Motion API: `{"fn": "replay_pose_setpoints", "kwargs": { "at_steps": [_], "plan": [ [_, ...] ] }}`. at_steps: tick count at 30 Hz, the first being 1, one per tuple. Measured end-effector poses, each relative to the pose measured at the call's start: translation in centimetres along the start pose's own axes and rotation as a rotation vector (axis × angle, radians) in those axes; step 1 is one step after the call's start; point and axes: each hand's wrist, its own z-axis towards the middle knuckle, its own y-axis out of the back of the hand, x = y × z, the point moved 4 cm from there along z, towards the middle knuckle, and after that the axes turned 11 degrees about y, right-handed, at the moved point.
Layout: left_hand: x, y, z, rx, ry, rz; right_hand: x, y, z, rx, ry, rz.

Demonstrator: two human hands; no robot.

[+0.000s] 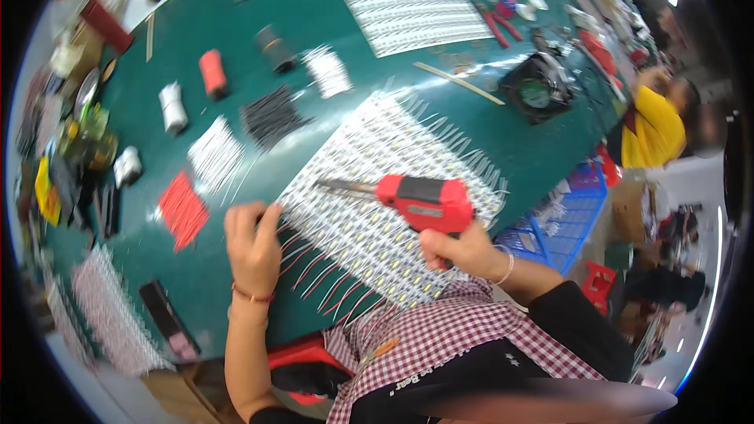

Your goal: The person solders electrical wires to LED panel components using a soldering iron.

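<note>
Right fingers point(437, 244) wrap the red soldering gun point(440, 202) over the module panel point(385, 145) on the bench point(542, 149); left fingers point(269, 221), curled (gripping what, I cannot tell), sit by its edge. An unsteady tip point(338, 184) could scorch modules.

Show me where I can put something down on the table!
Bare green table lies between the red wire bundle, long black thing and left hand; another patch, between the black device and blue basket. It's crowded around the white panel and along the left edge.
</note>
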Motion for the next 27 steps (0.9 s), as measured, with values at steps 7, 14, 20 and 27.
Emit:
{"fn": "replay_pose_setpoints", "kwargs": {
  "at_steps": [7,14,20,27],
  "plan": [
    [-1.4,-1.4,-1.7,0.163,0.041,-0.079,0.3,-0.9,-0.1,0.022,0.035,-0.053],
    [-0.7,-3.1,-1.4,0.226,-0.04,-0.007,0.2,-0.6,-0.4,-0.068,-0.016,0.017],
    [-0.4,-2.3,-1.4,0.143,-0.084,-0.08,-1.3,0.4,-0.5,-0.018,0.044,-0.033],
    [-0.6,-1.9,-2.0,0.122,-0.075,-0.035,-2.2,-0.5,-0.6,0.043,-0.006,-0.162]
  ]
}}
